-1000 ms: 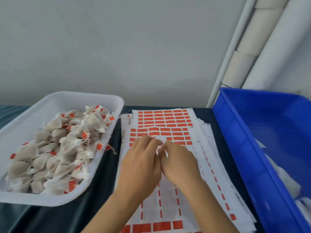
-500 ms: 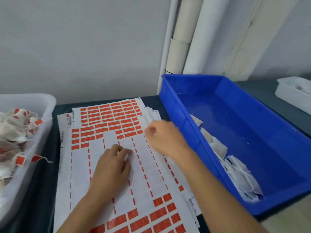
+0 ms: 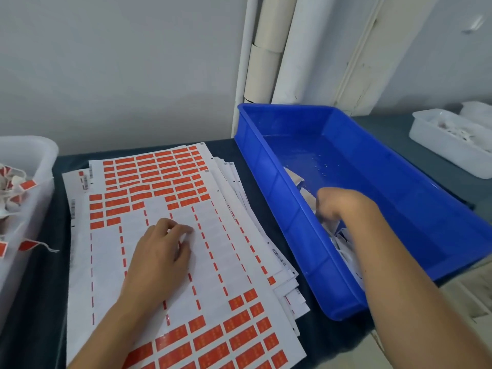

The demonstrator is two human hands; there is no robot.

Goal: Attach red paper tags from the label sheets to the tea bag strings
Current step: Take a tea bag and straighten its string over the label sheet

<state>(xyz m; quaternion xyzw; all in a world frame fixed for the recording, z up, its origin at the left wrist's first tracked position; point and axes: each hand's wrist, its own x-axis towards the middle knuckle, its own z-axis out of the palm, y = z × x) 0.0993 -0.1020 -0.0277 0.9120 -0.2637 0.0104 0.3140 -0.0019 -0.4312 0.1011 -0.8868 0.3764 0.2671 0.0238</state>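
The left hand [image 3: 159, 251] rests palm down on the top label sheet [image 3: 149, 235], fingers curled with the tips drawn together near a stripped strip of the sheet; it may be pinching a peeled tag, but I cannot tell, since nothing red shows between the fingertips. The right hand [image 3: 335, 203] reaches down into the blue bin [image 3: 399, 166], fingers bent among the white tea bags [image 3: 343, 243] heaped at the near end; it is blurred, so whether it has closed on one I cannot tell. The sheet under the left hand lies on a fanned stack of similar sheets on the dark counter [image 3: 40, 302], with red tags [image 3: 165, 169] left in the far rows and the near rows and a bare band across the middle. At the far left a white tray [image 3: 34, 155] holds tea bags already carrying red tags, one string trailing over its rim onto the counter. A second white tray [image 3: 452, 139] sits well apart at the far right. My reading is that the step in hand is fetching an untagged bag from the bin. The next move calls for lifting one bag clear of the heap, finding its loose string, and bringing that over to the sheet so a tag can be folded around the string's end.
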